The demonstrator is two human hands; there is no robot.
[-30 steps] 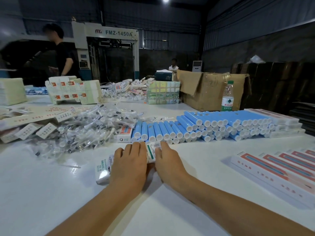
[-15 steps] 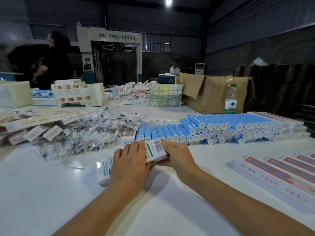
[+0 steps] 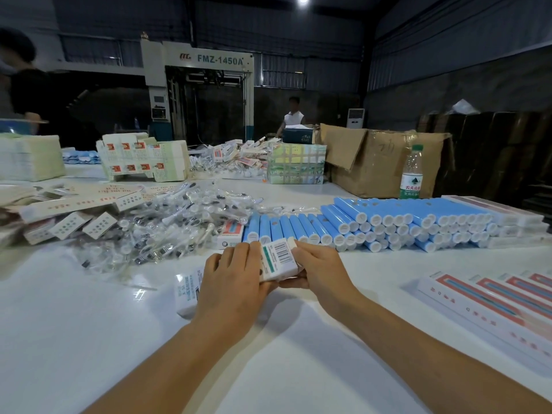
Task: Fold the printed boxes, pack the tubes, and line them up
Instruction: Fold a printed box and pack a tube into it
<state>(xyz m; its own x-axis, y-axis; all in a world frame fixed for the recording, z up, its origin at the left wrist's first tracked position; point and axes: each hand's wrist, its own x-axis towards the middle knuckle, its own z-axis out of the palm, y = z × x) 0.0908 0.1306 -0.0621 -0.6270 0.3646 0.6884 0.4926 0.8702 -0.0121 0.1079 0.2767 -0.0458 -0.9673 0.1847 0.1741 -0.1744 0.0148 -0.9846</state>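
A white printed box [image 3: 277,258] with a barcode and a green stripe lies across the table in front of me, its right end lifted. My left hand [image 3: 233,282] lies over its middle with fingers curled round the far edge. My right hand [image 3: 319,270] grips the box's right end, thumb underneath. The box's left end [image 3: 186,289] sticks out past my left hand. Behind the hands lies a stack of blue tubes [image 3: 388,222] with white caps. Finished packed boxes [image 3: 490,297] lie in a row at the right.
A heap of clear-wrapped small parts [image 3: 167,225] fills the left middle. Flat printed cartons [image 3: 68,204] lie far left. A water bottle [image 3: 411,174], a cardboard carton [image 3: 385,162] and stacked packs [image 3: 295,164] stand behind. Two people stand in the background.
The box's right end has risen off the table and turned its barcode face up. My right hand has slid under that end. The camera view has dropped slightly.
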